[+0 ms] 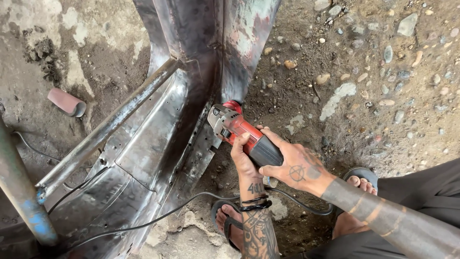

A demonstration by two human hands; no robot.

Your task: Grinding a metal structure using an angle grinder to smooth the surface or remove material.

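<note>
Both my left hand (243, 158) and right hand (294, 165) are clamped around the red angle grinder (242, 132), its long axis running up-left from my wrists, head touching the bare metal panel (158, 139) seam.

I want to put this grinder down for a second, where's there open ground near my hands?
Both the left hand and right hand grip the red angle grinder. Open dirt lies just right of it, between the metal panel and the scattered stones. Below the hands it is crowded: black cord and sandalled feet. Bare ground also surrounds the pink cylinder at left.
</note>
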